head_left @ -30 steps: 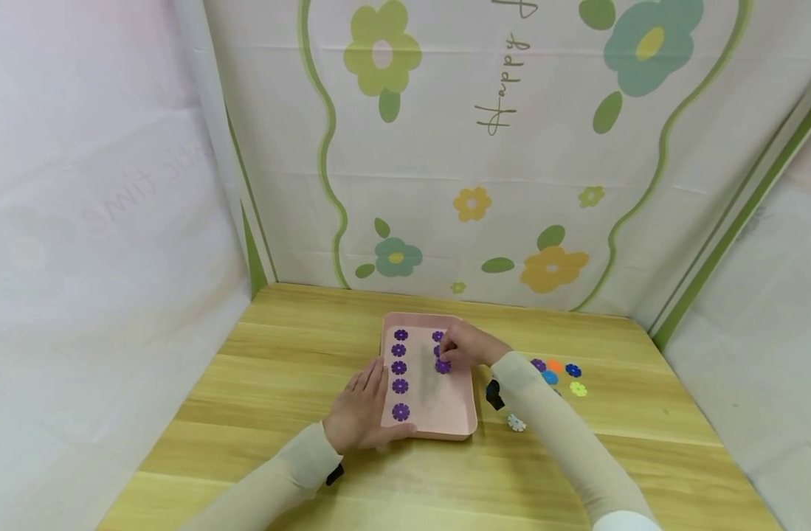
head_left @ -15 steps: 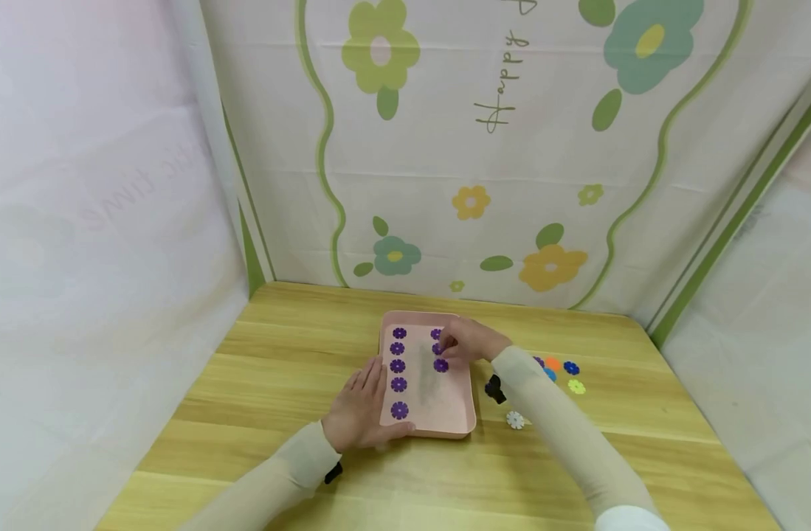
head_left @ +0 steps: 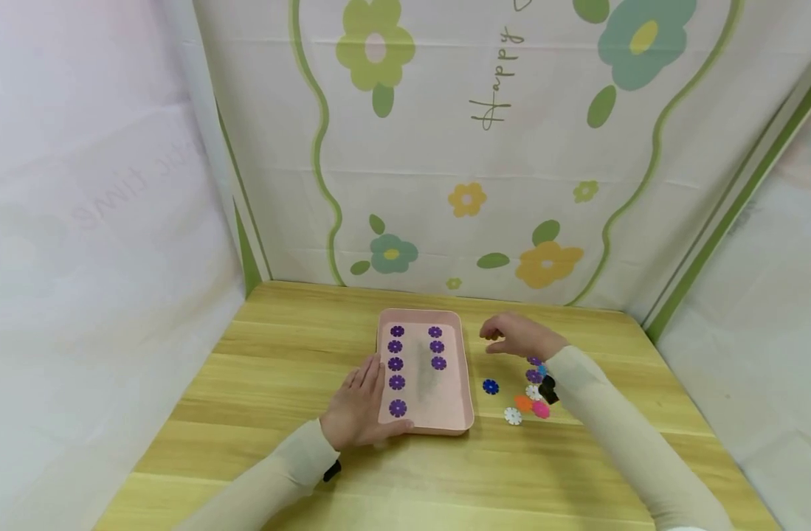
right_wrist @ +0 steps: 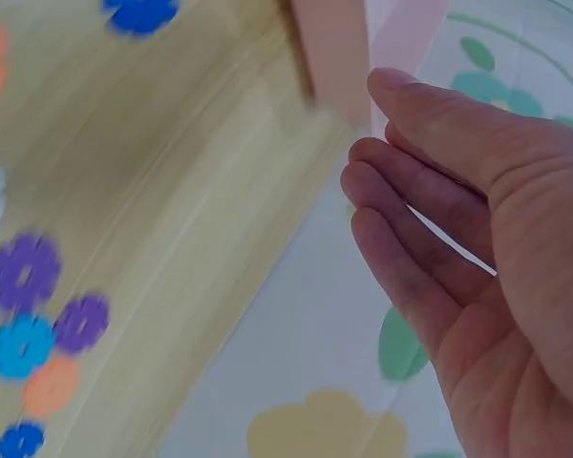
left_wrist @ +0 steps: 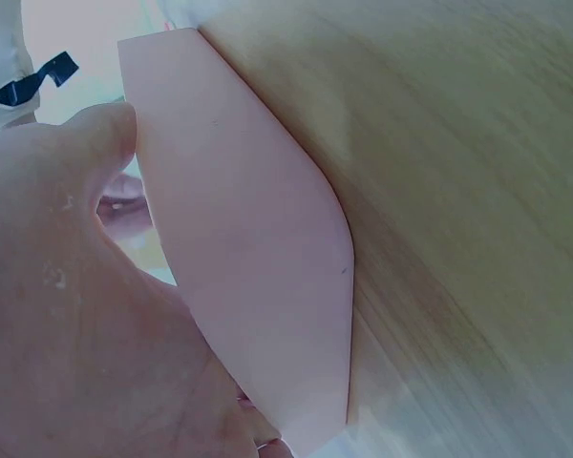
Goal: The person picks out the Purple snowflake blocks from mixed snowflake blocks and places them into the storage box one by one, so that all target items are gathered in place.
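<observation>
A pink rectangular tray [head_left: 445, 405] lies on the wooden table. Several purple flower-shaped discs [head_left: 396, 382] form its left column, and three more purple discs [head_left: 437, 346] line up at the upper right. My left hand [head_left: 357, 409] braces the tray's near left corner, fingers straight along the left side and thumb at the front rim; the left wrist view shows the tray wall [left_wrist: 248, 239] against it. My right hand [head_left: 516, 335] hovers beyond the tray's right side, fingers loosely bent, thumb apart. Nothing is between them in the right wrist view [right_wrist: 430, 210].
Right of the tray lie loose flower discs: a dark blue disc [head_left: 491, 386], a white disc [head_left: 513, 416], an orange disc [head_left: 523, 403], a pink disc [head_left: 541, 409] and others partly under the right wrist. A flower-printed cloth [head_left: 405, 147] stands behind the table.
My right hand has left the purple discs in the tray's right column and moved right, out over the table. The left hand stays at the tray corner.
</observation>
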A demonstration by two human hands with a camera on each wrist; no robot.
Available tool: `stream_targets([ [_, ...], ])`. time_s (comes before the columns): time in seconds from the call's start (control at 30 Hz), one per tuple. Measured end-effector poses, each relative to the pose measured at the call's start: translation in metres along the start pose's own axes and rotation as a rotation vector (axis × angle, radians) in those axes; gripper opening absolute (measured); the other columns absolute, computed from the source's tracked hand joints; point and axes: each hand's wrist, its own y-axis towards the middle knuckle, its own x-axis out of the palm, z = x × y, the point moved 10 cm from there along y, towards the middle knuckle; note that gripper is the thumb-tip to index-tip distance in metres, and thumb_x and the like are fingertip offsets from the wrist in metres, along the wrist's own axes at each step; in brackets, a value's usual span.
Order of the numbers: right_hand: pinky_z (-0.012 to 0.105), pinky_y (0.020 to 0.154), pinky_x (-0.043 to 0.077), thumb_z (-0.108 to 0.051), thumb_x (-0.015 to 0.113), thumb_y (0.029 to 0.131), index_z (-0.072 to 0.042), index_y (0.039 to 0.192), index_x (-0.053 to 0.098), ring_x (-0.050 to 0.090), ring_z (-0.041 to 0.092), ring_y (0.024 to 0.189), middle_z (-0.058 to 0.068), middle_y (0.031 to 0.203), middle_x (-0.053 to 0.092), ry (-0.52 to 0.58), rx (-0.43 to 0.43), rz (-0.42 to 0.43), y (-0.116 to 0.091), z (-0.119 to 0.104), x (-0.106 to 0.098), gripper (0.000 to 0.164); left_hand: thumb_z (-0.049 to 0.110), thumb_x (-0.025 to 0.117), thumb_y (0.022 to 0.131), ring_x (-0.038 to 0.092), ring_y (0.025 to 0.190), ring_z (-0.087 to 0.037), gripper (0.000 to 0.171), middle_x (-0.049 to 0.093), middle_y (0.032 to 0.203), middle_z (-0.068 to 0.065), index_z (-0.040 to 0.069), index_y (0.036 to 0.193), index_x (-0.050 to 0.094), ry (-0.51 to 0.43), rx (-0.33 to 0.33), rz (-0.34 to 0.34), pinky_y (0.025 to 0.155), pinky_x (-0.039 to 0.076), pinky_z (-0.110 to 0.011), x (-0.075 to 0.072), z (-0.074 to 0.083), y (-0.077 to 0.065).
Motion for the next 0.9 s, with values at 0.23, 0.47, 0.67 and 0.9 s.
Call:
stream_targets([
  [0.23,0.047,0.09,0.063,-0.011,0.08,0.094,0.0,0.12,0.075,0.074,0.033,0.103,0.016,0.114,0.077,-0.018,0.037,-0.004,-0.036,0.033,-0.005,0.029,0.083,0.055,0.089,0.029,0.16,-0.043,0.12,0.027,0.171,-0.029,-0.009,0.162,0.029,-0.029,0.003,-0.005,0.129,0.034,-0.053,0.001,0.0,0.0],
  [0.47,0.049,0.091,0.063,-0.008,0.08,0.093,0.006,0.123,0.073,0.073,0.038,0.106,0.024,0.117,0.075,-0.013,0.117,-0.012,-0.057,0.072,0.003,0.034,0.086,0.051,0.09,0.028,0.16,-0.043,0.121,0.025,0.172,-0.028,-0.008,0.162,0.029,0.017,0.018,0.026,0.13,0.032,-0.053,0.009,-0.004,0.004],
  [0.67,0.052,0.093,0.062,-0.008,0.077,0.096,0.008,0.126,0.071,0.072,0.041,0.108,0.027,0.12,0.074,0.022,0.203,-0.009,-0.067,0.095,0.016,0.035,0.084,0.055,0.089,0.03,0.16,-0.044,0.12,0.027,0.171,-0.03,-0.01,0.161,0.03,-0.022,0.021,0.024,0.129,0.033,-0.054,0.004,-0.002,0.002],
  [0.9,0.05,0.091,0.063,-0.009,0.077,0.096,0.006,0.123,0.072,0.073,0.032,0.102,0.02,0.113,0.076,0.068,0.245,0.03,-0.071,0.109,0.032,0.031,0.083,0.055,0.089,0.03,0.16,-0.044,0.12,0.027,0.171,-0.029,-0.009,0.162,0.03,-0.038,0.007,0.009,0.129,0.034,-0.053,0.0,0.0,-0.001],
])
